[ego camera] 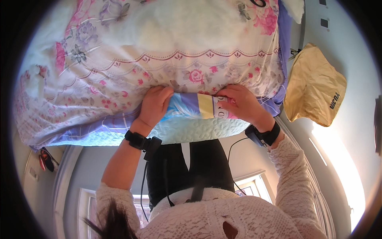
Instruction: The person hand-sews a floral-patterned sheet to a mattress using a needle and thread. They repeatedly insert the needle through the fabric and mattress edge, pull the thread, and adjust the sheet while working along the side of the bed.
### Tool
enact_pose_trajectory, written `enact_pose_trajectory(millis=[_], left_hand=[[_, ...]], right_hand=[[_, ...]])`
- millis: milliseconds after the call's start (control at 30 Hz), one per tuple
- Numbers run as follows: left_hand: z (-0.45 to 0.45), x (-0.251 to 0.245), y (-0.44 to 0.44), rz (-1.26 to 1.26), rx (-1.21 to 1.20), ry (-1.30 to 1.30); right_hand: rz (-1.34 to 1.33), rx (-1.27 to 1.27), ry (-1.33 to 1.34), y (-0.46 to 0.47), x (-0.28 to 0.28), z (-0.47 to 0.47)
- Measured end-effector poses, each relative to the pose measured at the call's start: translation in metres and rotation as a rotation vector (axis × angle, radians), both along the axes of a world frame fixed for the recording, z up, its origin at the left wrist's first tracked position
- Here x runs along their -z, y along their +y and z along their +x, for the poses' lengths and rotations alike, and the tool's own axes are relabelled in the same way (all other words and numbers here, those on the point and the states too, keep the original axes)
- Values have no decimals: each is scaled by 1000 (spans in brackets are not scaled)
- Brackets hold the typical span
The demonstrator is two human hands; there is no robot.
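Observation:
A bed with a floral sheet (pixel 128 80) lies before me, its fabric creased along the near side. At that edge my left hand (pixel 155 104) is closed over a fold of multicoloured patterned cloth (pixel 191 105) in blue, purple and yellow. My right hand (pixel 240 103) grips the same cloth farther right, with its thumb in front and its fingers behind. Some fingertips of both hands are hidden by the fabric. Beneath the fold hangs a pale green quilted layer (pixel 197 130). A purple checked cloth (pixel 116 122) shows at the edge to the left.
White fluffy padding (pixel 185 24) lies on the floral sheet. Thin white strings (pixel 270 100) dangle by the right corner. A yellow fabric bag (pixel 317 86) bearing writing is at the right. Black cables (pixel 145 185) hang beside my legs. Shoes (pixel 46 159) appear at lower left.

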State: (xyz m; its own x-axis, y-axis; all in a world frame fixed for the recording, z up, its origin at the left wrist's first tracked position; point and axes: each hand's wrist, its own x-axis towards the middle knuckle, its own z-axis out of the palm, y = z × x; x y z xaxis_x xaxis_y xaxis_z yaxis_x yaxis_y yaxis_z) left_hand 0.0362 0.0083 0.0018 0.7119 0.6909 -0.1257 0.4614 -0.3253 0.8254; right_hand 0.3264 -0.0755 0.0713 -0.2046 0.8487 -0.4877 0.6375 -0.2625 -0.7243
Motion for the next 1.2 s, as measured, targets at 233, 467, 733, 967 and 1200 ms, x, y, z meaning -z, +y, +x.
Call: enact_pose_trajectory(millis=[233, 467, 733, 967, 1200], left_hand=[[-5, -4, 0, -51, 9, -65], [-4, -4, -8, -67, 6, 36], [0, 15, -13, 39, 49, 201], [1, 9, -9, -44, 9, 237], [7, 4, -14, -3, -86, 295]], right_hand=[[-32, 115, 120, -9, 12, -10], [-48, 36, -18, -11, 36, -11], [272, 143, -267, -12, 10, -36], [296, 35, -244, -25, 3, -84], [148, 20, -148, -22, 27, -78]])
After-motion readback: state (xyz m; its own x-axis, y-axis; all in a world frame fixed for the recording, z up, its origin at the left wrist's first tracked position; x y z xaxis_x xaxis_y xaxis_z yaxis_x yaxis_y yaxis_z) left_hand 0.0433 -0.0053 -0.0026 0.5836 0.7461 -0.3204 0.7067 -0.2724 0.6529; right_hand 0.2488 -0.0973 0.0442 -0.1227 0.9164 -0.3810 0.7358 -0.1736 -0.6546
